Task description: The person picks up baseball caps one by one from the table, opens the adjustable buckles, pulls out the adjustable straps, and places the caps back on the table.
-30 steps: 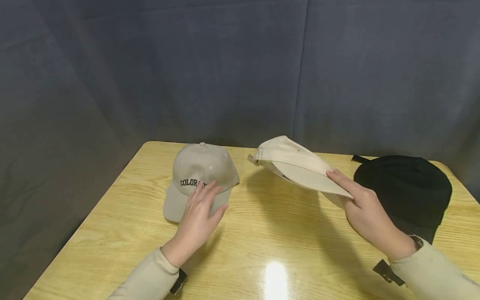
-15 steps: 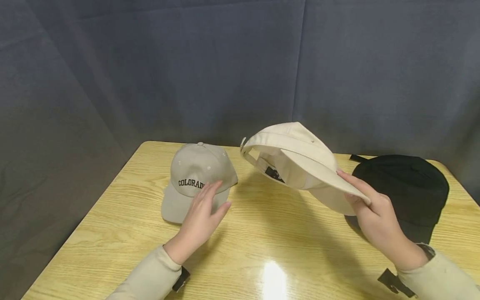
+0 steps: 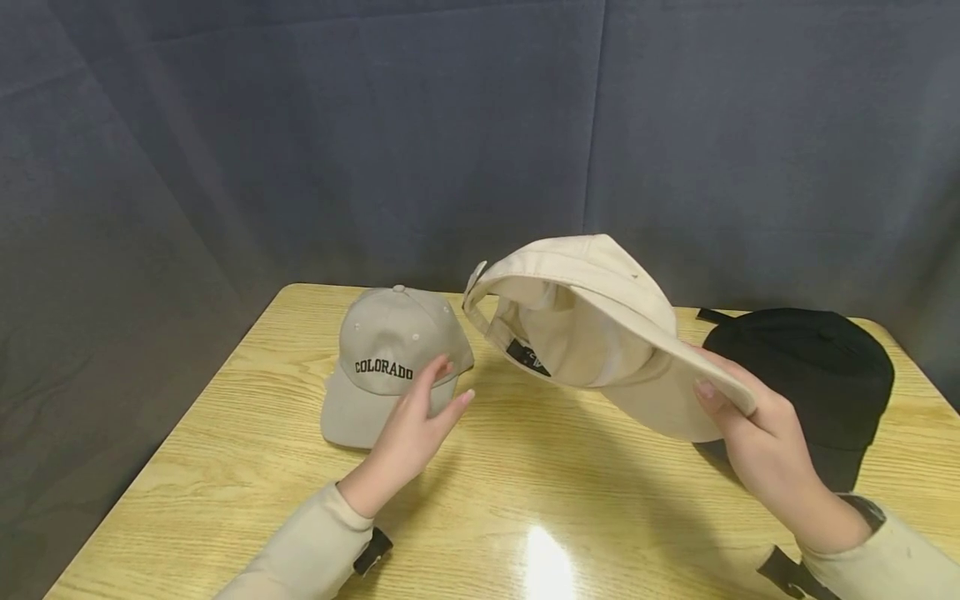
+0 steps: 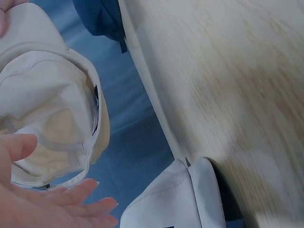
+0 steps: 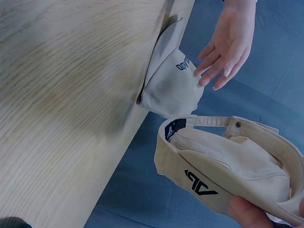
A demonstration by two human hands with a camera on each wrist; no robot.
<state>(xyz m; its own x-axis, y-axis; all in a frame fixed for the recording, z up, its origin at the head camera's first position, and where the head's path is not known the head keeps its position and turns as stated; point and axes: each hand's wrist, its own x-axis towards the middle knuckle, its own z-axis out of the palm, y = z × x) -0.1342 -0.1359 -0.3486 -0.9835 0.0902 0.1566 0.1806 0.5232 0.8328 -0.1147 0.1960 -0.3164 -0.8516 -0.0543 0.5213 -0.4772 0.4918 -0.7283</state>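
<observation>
My right hand (image 3: 780, 458) pinches the brim of a cream baseball cap (image 3: 600, 287), holding it raised over the table with its hollow side turned left. Its back strap and a dark inner label show; in the right wrist view the cap (image 5: 190, 164) has a black logo on its side. My left hand (image 3: 408, 429) hovers with fingers spread and thumb apart, holding nothing. Behind it a grey-beige baseball cap (image 3: 386, 333) lettered COLORADO sits upright, partly covered by that hand. In the left wrist view, the left fingers (image 4: 78, 192) reach beside the cream cap's strap.
A black cap (image 3: 802, 367) rests at the right of the wooden table (image 3: 247, 467), partly behind my right hand. A dark grey-blue curtain (image 3: 420, 142) hangs along the table's far and left sides.
The cream cap has risen and tipped so its inside shows more, while my right hand shifted right. My left hand has turned and drawn slightly off the lettering of the grey-beige cap.
</observation>
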